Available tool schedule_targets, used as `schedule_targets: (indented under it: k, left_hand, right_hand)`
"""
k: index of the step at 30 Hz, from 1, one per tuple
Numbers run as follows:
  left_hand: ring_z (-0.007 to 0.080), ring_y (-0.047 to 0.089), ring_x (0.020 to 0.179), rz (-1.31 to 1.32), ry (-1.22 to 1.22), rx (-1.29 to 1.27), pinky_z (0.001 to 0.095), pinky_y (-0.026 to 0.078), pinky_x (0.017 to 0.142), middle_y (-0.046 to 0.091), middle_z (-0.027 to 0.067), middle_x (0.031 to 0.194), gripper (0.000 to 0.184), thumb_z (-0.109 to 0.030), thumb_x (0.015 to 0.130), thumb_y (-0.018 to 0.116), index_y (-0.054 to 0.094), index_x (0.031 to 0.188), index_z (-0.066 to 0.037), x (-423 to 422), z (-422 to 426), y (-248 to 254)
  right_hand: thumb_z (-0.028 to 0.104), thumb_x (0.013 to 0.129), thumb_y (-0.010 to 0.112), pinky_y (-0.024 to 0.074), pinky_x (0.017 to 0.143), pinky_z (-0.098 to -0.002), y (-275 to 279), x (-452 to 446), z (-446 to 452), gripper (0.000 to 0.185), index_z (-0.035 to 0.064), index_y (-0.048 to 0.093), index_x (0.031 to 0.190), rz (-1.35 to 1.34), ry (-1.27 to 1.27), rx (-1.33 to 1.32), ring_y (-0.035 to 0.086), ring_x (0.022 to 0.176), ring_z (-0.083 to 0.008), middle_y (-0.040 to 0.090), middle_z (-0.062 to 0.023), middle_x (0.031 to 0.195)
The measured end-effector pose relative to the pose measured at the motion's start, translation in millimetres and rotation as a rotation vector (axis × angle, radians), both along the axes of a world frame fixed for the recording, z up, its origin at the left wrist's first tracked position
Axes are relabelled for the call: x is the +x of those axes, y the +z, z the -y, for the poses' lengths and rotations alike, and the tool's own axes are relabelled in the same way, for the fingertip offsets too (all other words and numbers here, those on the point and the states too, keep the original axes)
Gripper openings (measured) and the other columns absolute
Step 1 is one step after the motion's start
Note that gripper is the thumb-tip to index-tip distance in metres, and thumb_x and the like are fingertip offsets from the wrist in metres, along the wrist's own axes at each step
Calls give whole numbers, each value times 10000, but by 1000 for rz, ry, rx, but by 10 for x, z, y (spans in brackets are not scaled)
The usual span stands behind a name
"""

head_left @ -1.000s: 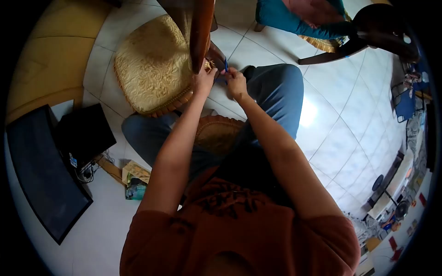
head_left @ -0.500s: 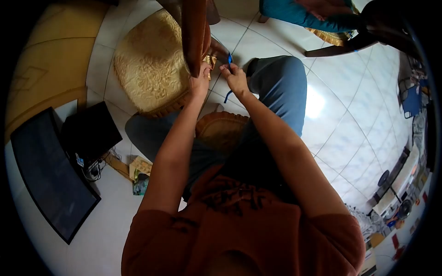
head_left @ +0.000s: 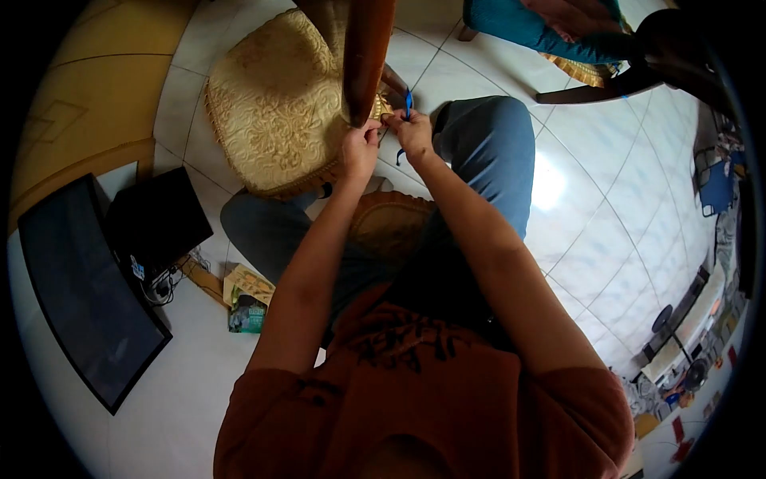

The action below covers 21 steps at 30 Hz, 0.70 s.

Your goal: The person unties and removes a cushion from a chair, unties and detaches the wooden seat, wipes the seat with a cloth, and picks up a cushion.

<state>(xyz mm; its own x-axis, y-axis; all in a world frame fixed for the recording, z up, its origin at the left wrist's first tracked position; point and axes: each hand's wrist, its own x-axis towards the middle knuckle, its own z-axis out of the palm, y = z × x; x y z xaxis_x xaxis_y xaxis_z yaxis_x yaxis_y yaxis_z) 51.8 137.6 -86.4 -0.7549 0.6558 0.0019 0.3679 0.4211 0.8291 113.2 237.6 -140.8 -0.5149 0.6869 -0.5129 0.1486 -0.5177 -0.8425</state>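
left hand [head_left: 360, 152]: just right of gold cushion [head_left: 271, 112], grip unclear | right hand [head_left: 414, 136]: farther right, fingers holding blue ribbon [head_left: 409, 102]

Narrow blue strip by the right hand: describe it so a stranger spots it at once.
Find the gold, flower-patterned cushion with a frilled edge, upper left. Right of it, the bare right hand holds the narrow, vivid blue strip, which shows above and below the hand. Its brightness sets it apart from the dull blue denim trousers nearby.
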Motion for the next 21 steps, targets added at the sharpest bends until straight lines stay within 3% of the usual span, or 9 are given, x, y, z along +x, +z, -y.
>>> schedule_targets:
  k: [5, 8, 12, 15, 18, 21]
  left_hand:
    - [188, 559, 747, -46, 99, -29, 287, 464, 650, 549, 88, 881, 280, 54, 780, 577, 614, 1031, -64, -79, -112, 124]
    - [196, 555, 781, -11, -53, 32, 306, 475, 682, 547, 91, 918, 397, 47, 799, 578, 583, 1164, -109, -180, -155, 74]
    - [195, 543, 792, -43, -84, 56, 305, 471, 683, 545, 86, 930, 396, 36, 797, 590, 581, 1164, -113, -186, -139, 92]
    - [193, 535, 803, -17, -39, -85, 310, 467, 695, 543, 85, 931, 403, 20, 783, 621, 583, 1160, -116, -145, -154, 176]
    - [190, 532, 801, 1, -39, 84, 306, 462, 692, 545, 86, 918, 391, -11, 761, 662, 591, 1135, -100, -119, -218, 216]
    - [199, 572, 799, -54, -25, 36, 332, 468, 725, 588, 89, 971, 397, -114, 763, 695, 567, 1138, -109, -129, -283, 141]
  right_hand:
    - [81, 721, 737, 403, 510, -235, 104, 55, -10, 121, 24, 633, 694, -1, 52, 36, 480, 555, -67, 590, 7, 629]
    - [84, 712, 742, 407, 515, -240, 86, 67, -46, 124, 25, 633, 703, -35, 101, 70, 489, 566, -75, 589, 3, 627]
    - [87, 693, 744, 420, 542, -253, 79, 85, -94, 137, 33, 619, 710, 44, 157, 95, 494, 575, -85, 590, -9, 633]
    - [91, 687, 741, 433, 569, -264, -6, 71, -55, 145, 38, 608, 707, 35, 170, 113, 501, 588, -93, 596, -14, 646]
    - [95, 686, 741, 442, 590, -272, -18, 65, -33, 150, 42, 602, 705, 36, 158, 145, 512, 604, -102, 607, -22, 662]
    - [104, 693, 735, 454, 609, -278, -1, 74, -46, 129, 39, 625, 711, -39, 127, 136, 529, 615, -108, 628, -43, 669]
